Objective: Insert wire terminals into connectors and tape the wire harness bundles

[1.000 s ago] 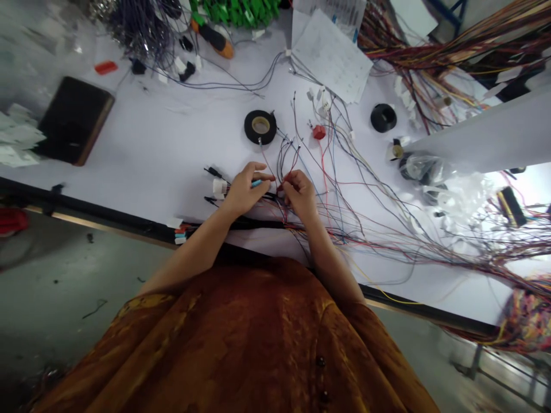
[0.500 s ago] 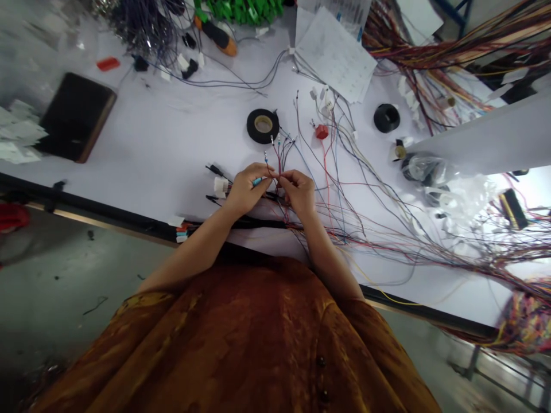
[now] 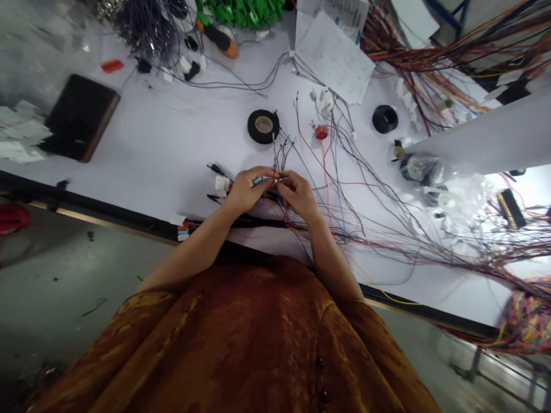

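My left hand (image 3: 247, 188) is closed, thumb and fingers pinching thin wires, with a small light-blue piece (image 3: 257, 180) showing at its fingers. Right beside it my right hand (image 3: 298, 194) also pinches the wires (image 3: 283, 152), whose metal-tipped ends fan out beyond my fingertips. A roll of black tape (image 3: 263, 127) lies flat just past those tips. To the left of my left hand are a white connector (image 3: 222, 183) and a black plug (image 3: 216, 168). A black-sleeved bundle (image 3: 258, 222) runs under my wrists. The exact grip point is partly hidden by my fingers.
A red connector (image 3: 321, 132) and loose wires lie to the right. Farther off are papers (image 3: 334, 56), an orange-handled tool (image 3: 220, 41), green parts (image 3: 245, 10) and a second black roll (image 3: 385, 119). A dark box (image 3: 81, 117) sits left. Thick wire bundles (image 3: 430, 54) cover the right.
One wire with a blue-marked tip has swung from the left to upright above my fingers. My hands stay together in nearly the same place, their fingers slightly shifted.
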Tool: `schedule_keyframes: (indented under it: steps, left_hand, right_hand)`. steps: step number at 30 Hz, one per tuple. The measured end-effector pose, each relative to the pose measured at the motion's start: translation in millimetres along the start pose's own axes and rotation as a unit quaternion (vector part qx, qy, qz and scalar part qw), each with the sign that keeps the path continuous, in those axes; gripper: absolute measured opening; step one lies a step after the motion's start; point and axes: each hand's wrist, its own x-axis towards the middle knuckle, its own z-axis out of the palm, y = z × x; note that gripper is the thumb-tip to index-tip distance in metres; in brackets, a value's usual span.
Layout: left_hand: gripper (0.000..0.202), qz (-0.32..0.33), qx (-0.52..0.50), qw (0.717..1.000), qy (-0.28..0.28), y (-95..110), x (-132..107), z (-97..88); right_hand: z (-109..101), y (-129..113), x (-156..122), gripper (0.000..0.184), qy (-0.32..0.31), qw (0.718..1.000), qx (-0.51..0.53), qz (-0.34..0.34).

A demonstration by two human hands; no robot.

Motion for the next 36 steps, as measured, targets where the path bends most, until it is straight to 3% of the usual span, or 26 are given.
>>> schedule_keyframes:
  steps: [4,8,12,17,21,26,30,32,36]
  left_hand:
    - [0.02,-0.019,0.03,0.999,0.025,2.3,1.0,-0.7]
    - [0.029,-0.018,0.058,0.998,0.007,1.6,2.0,-0.6]
    - [0.029,-0.028,0.077,0.997,0.013,0.7,2.2,0.0]
    - [0.03,-0.03,0.063,0.998,0.0,0.5,0.8,-0.3]
    - [0.028,-0.023,0.103,0.993,0.042,1.8,-2.0,-2.8]
    - [0.023,-0.019,0.038,0.994,0.099,-0.2,-1.9,-5.1]
    - [0.019,-0.02,-0.013,0.992,0.12,1.3,-0.7,-4.5]
    - [0.016,-0.016,-0.019,0.992,0.124,3.1,-0.4,-4.8]
    - [0.021,-0.033,-0.039,0.994,0.1,3.8,0.8,-8.8]
  right_hand:
    - [-2.8,-3.8,-3.0,0.014,-0.022,1.0,0.016,0.006]
    - [-3.6,-4.9,-7.8,0.013,-0.019,0.999,0.024,0.017]
    - [-1.8,-3.4,-7.4,0.024,0.048,0.995,0.069,0.05]
    - [2.6,0.8,3.3,0.021,0.124,0.977,0.135,0.111]
    - [5.9,2.0,4.6,0.031,0.174,0.968,0.145,0.104]
    - [8.5,0.7,9.6,0.015,0.134,0.984,0.062,0.103]
    - [9.0,0.5,24.7,0.008,0.142,0.981,-0.12,0.055]
    - [8.9,0.0,28.7,0.007,0.149,0.97,-0.189,0.028]
    - [8.5,-4.5,29.1,0.005,0.163,0.964,-0.209,0.014]
